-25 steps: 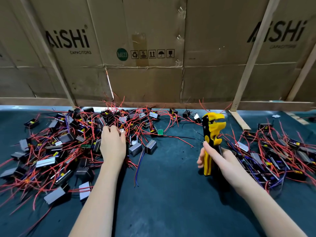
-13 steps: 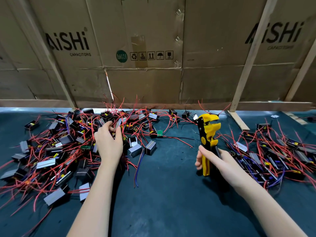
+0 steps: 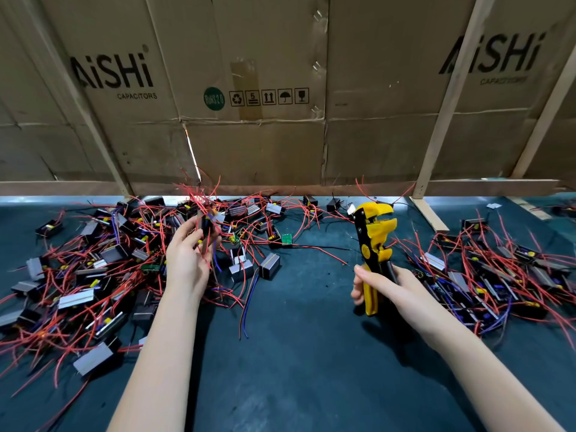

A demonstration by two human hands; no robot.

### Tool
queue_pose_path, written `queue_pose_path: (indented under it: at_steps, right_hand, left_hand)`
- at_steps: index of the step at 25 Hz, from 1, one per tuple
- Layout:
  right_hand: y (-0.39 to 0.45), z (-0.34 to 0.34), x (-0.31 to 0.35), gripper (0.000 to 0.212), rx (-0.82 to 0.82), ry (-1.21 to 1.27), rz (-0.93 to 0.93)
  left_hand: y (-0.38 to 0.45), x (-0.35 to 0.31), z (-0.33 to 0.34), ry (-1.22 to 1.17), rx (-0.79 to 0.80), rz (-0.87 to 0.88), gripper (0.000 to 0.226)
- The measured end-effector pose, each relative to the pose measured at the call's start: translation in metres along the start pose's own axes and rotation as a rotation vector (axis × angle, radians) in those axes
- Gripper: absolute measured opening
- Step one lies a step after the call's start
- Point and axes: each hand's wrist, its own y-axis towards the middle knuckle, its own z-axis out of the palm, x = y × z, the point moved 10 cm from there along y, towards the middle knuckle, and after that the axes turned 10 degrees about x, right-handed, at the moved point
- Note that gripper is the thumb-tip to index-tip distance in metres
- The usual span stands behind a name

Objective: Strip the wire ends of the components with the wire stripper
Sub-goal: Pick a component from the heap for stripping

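My left hand [image 3: 187, 257] holds a small black component [image 3: 206, 224] lifted above the left pile [image 3: 81, 269], its red wires [image 3: 199, 194] sticking upward. My right hand [image 3: 383, 288] grips the handles of the yellow and black wire stripper [image 3: 374, 241], which stands upright with its jaws at the top. The stripper is well to the right of the held component, not touching it.
A second heap of black and grey components with red and blue wires [image 3: 498, 275] lies at the right. Loose parts [image 3: 269, 265] sit between the hands on the dark green mat [image 3: 296, 369]. A cardboard wall [image 3: 280, 88] with wooden struts [image 3: 436, 135] closes the back.
My left hand has picked a component out of the left pile and raised it, turning palm inward. The stripper has shifted slightly left in my right hand.
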Motion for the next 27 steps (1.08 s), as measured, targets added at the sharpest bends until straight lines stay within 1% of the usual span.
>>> queue_pose_path:
  at_steps: [3,4,7,8,10,15,18,19,20,22,24,27]
  right_hand:
    - [0.000,0.000,0.000,0.046,-0.001,0.005,0.005]
    - [0.000,0.000,-0.001,0.045,0.000,0.006,0.004]
    - [0.000,0.001,0.000,0.043,0.005,0.011,0.001]
    - [0.000,0.001,0.000,0.043,0.005,0.010,0.000]
    - [0.000,0.001,0.001,0.042,0.006,0.008,-0.003]
    - [-0.001,0.002,0.003,0.043,0.011,0.007,-0.007]
    - [-0.001,0.002,0.002,0.044,0.011,0.012,-0.003]
    - [-0.001,0.002,0.002,0.044,0.011,0.010,-0.004]
    - [-0.001,0.002,0.002,0.043,0.013,0.008,-0.005]
    - [-0.001,0.002,0.003,0.043,0.015,0.001,-0.011]
    - [-0.001,0.001,0.003,0.045,0.015,-0.011,-0.015]
    - [-0.001,0.001,0.003,0.051,0.021,-0.030,-0.016]
  left_hand:
    - [0.001,0.007,-0.007,0.044,-0.010,-0.078,0.011]
    - [0.001,0.010,-0.009,0.119,-0.002,-0.101,0.010]
    - [-0.002,0.011,-0.002,0.548,0.090,-0.096,0.023]
    - [-0.004,0.012,0.005,0.660,0.133,-0.092,0.023]
    - [-0.009,0.016,0.015,0.796,0.181,-0.092,0.020]
    - [-0.013,0.007,0.027,1.129,0.075,0.003,0.021]
    - [-0.013,0.000,0.020,1.148,-0.039,-0.006,0.020]
    - [-0.016,-0.008,0.017,1.112,-0.108,0.040,0.019]
    - [-0.021,-0.021,0.014,1.058,-0.178,0.127,0.018]
    - [-0.037,-0.051,0.015,1.019,-0.276,0.401,0.015]
    - [-0.050,-0.071,0.025,1.134,-0.290,0.649,0.018]
    - [-0.061,-0.077,0.050,1.304,-0.205,0.874,0.031]
